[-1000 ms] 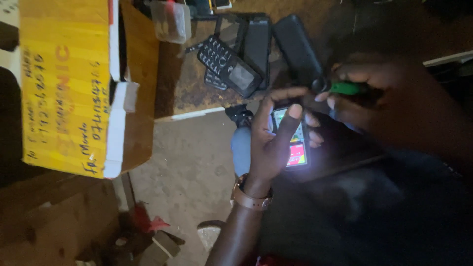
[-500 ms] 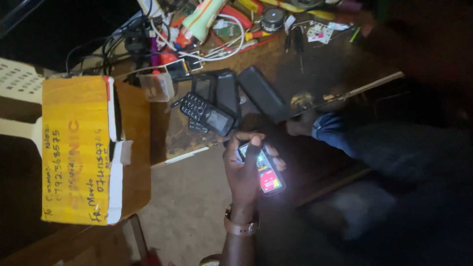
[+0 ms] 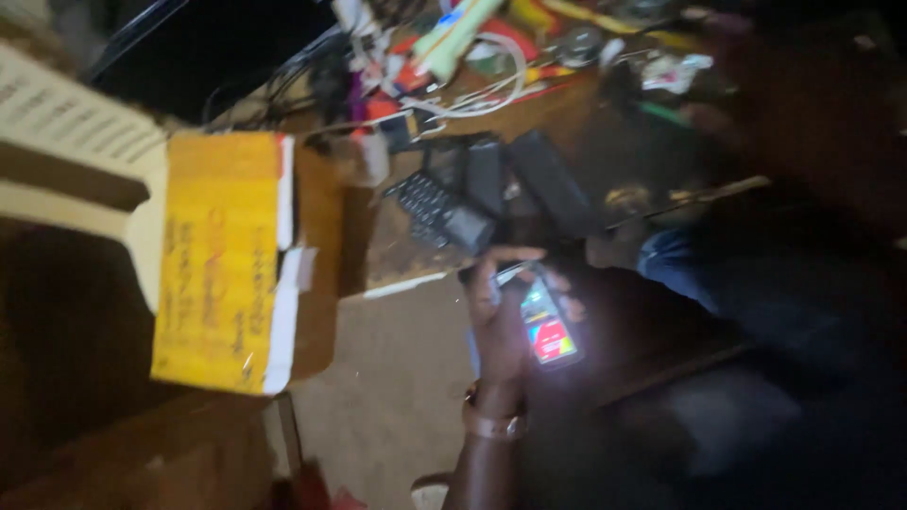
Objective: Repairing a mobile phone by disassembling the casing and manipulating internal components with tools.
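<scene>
Left hand has its grip clenched on lit phone; keypad phone untouched at 11 o'clock on table. Right hand's grip: can't tell.

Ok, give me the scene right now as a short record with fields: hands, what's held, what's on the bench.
left hand: holds a small phone, its screen lit, above the bench edge; a bracelet on the wrist
right hand: not clear in the dark at upper right
bench: wooden, with several dark keypad phones lying side by side
back of bench: tangle of cables and tools, blurred
left of bench: yellow cardboard box with handwriting on it
light: dim, picture blurred
</scene>
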